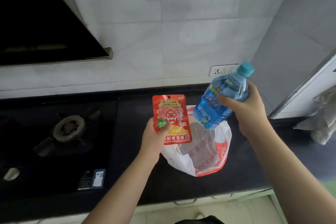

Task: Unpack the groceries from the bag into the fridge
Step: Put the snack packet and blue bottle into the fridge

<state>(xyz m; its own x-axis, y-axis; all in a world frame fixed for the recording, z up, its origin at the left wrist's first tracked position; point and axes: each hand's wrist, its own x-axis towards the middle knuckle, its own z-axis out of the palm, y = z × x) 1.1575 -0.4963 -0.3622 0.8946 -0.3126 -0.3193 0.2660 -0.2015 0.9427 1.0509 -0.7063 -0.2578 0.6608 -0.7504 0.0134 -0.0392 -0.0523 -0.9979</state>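
The left hand (pixel 154 135) pinches a red snack packet (pixel 171 119) by its lower corner; the right hand (pixel 244 107) grips a tilted blue bottle (pixel 221 100). Both hang above the open plastic bag (pixel 201 151) lying near the bench's (pixel 254 160) front edge.

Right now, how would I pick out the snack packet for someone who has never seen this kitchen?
Start at the dark countertop right of the gas stove, where a white plastic bag lies open. Above its left edge, the left hand holds the flat red packet, unlike the blue bottle beside it.
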